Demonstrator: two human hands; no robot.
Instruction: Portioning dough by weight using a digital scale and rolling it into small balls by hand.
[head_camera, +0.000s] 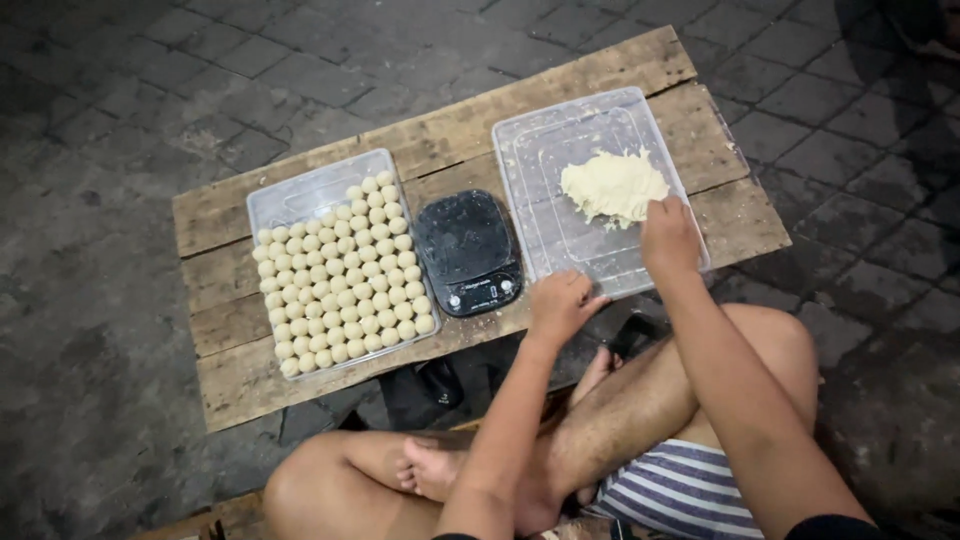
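Dough mass (612, 186) lies in tray (540, 150), touching right hand (668, 238), left hand (562, 305) beside

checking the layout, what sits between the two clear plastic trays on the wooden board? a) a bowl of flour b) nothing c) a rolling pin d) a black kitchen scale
d: the black kitchen scale lies between the tray of dough balls and the tray with the dough lump.
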